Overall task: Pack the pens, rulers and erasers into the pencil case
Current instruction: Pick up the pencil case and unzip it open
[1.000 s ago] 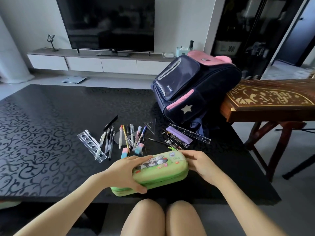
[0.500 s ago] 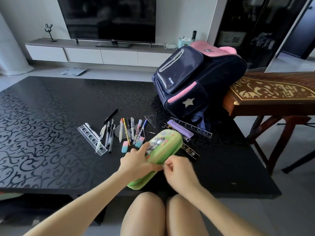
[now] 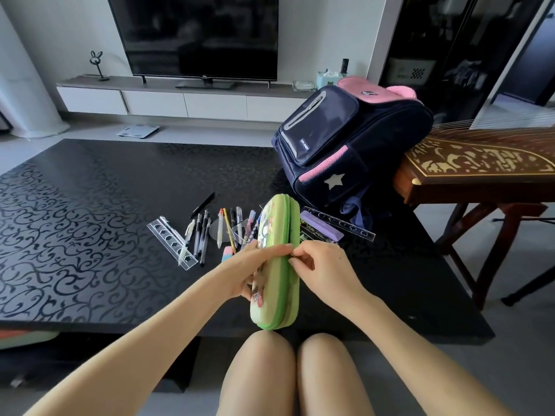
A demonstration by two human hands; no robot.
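A green hard pencil case [image 3: 280, 283] with a cartoon picture stands on its edge, lengthwise away from me, closed. My left hand [image 3: 249, 267] grips its picture side. My right hand [image 3: 322, 265] pinches at the zip seam on its top edge. Beyond it on the black table [image 3: 90, 235] lie several pens [image 3: 204, 232], a clear ruler [image 3: 171, 243], a pink and blue eraser [image 3: 227, 254], a purple eraser [image 3: 321, 226] and a second clear ruler [image 3: 345, 225].
A navy and pink backpack [image 3: 345, 145] stands at the table's right rear. A wooden zither [image 3: 480, 166] on a stand sits to the right. A TV [image 3: 195, 37] and low cabinet are at the back wall. My knees are below the table's near edge.
The case went from lying flat across me to standing on edge pointing away. My right hand moved from its right end to the zip seam on top.
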